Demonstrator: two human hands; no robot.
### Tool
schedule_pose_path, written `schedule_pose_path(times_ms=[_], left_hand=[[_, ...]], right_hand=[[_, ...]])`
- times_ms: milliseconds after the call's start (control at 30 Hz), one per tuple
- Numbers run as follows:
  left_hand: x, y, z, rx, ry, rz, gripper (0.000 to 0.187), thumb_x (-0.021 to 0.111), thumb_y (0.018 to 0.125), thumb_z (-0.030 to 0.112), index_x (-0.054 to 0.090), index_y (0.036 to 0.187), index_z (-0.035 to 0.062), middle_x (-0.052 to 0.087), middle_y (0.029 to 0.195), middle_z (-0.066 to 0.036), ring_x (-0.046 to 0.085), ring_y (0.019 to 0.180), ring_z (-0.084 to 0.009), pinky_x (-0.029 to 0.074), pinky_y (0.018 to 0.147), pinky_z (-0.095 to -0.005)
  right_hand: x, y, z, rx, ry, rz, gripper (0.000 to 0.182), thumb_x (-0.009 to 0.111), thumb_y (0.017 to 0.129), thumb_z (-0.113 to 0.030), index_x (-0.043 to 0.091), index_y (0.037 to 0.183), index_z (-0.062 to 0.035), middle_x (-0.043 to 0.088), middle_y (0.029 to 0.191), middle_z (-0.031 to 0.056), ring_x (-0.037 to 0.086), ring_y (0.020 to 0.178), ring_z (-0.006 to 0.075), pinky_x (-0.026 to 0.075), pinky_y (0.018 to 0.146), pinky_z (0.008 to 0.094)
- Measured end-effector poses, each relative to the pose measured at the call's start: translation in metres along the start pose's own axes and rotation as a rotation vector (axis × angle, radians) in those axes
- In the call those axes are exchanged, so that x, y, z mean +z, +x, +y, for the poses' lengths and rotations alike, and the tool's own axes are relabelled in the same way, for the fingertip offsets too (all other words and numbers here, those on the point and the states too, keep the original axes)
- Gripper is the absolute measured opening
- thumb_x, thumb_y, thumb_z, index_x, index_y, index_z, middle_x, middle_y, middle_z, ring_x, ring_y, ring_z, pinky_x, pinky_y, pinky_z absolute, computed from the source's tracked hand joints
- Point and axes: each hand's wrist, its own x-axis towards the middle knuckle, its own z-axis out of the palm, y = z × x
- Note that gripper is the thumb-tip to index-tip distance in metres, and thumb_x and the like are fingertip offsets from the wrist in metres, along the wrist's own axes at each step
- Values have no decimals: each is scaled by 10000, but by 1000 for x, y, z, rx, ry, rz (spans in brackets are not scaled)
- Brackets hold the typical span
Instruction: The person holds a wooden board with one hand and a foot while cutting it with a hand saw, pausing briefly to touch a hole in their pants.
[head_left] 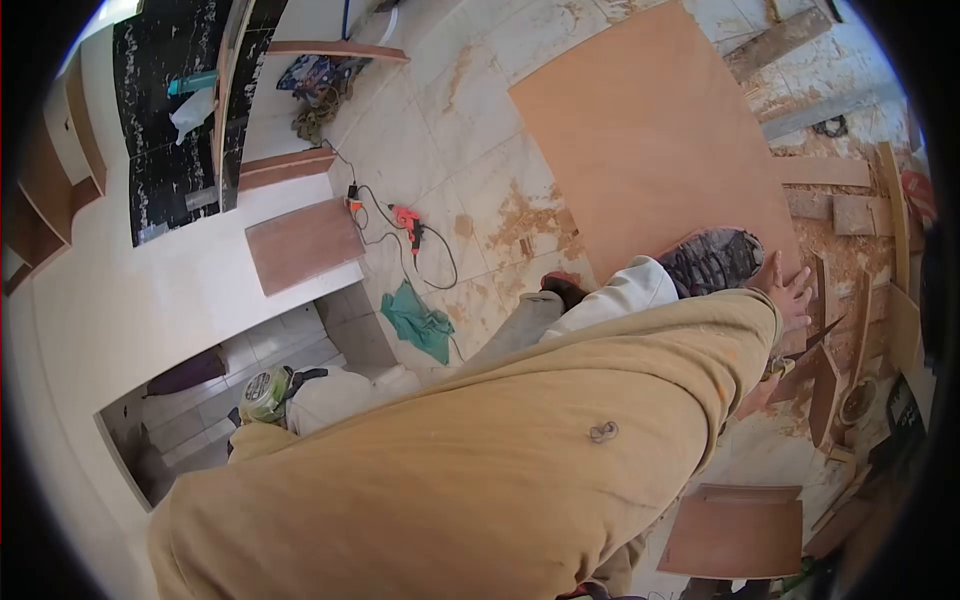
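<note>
My left hand (792, 292) lies with its fingers spread on the right edge of a large reddish-brown board (640, 130). Beside it, a dark shoe (712, 262) stands on the same board. Some skin (757, 399) shows below, next to a metallic band (779, 369); my right hand's fingers are hidden there, and what they hold cannot be made out. A dark pointed blade (820, 338) sticks out to the right of the band. The wide tan sleeve covers much of the lower view.
On the floor, a red power tool (409, 222) trails its cord near a green cloth (419, 321). Wood strips (825, 395) and sawdust lie at the right. A small brown panel (305, 245) rests on the white counter (180, 320). Another brown panel (733, 532) is at the bottom right.
</note>
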Motion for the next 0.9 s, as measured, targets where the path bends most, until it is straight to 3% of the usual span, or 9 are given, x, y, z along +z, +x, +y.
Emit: schedule_pose_path(times_ms=[233, 367, 633, 700, 800, 833, 900], left_hand=[[5, 0, -1, 3, -37, 12, 424, 349, 1045, 353, 457, 1454, 374, 237, 1617, -87, 31, 1511, -443, 18, 974, -920], [9, 5, 4, 15, 42, 14, 421, 354, 1043, 368, 468, 1448, 364, 252, 1610, -92, 38, 1509, -449, 13, 976, -918], [-15, -8, 7, 52, 44, -59, 453, 371, 1035, 265, 432, 1476, 348, 268, 1582, -134, 61, 1485, -501, 71, 941, -936], [-15, -6, 6, 80, 100, -67, 494, 414, 1018, 259, 386, 1504, 342, 255, 1582, -155, 87, 1472, -519, 110, 924, -940], [-15, -10, 6, 94, 171, -66, 526, 440, 1006, 252, 359, 1519, 341, 255, 1578, -175, 103, 1468, -525, 137, 917, -939], [-17, -12, 8, 90, 178, -73, 534, 447, 1003, 250, 356, 1521, 340, 256, 1577, -179, 108, 1467, -526, 143, 916, -938], [-23, -10, 10, 88, 185, -80, 538, 447, 1003, 249, 350, 1524, 339, 258, 1575, -182, 116, 1466, -529, 148, 918, -935]], right_hand=[[12, 8, -4, -37, -39, -43, 433, 399, 1051, -401, 551, 1224, -35, 560, 803, 44, 509, 599, 131, 404, 486, 268], [-14, -18, 6, -81, 18, -13, 443, 390, 1053, -388, 553, 1251, -27, 580, 843, 55, 521, 620, 137, 408, 497, 269], [-92, -189, 103, -141, -95, 240, 468, 371, 1057, -360, 558, 1305, -11, 619, 922, 77, 546, 660, 149, 415, 517, 271], [-65, -281, 57, -97, 33, 284, 445, 379, 1060, -319, 536, 1341, -11, 607, 955, 60, 528, 682, 127, 403, 531, 250], [-89, -276, 97, -182, -74, 255, 427, 391, 1061, -300, 537, 1326, 1, 615, 964, 62, 526, 723, 102, 387, 547, 237], [-91, -251, 102, -413, -230, 274, 458, 386, 1068, -329, 544, 1302, 32, 614, 979, 88, 534, 756, 136, 435, 623, 267], [-95, -165, 101, -604, -368, 299, 464, 386, 1074, -344, 537, 1286, 39, 607, 886, 87, 571, 719, 179, 464, 605, 299]])
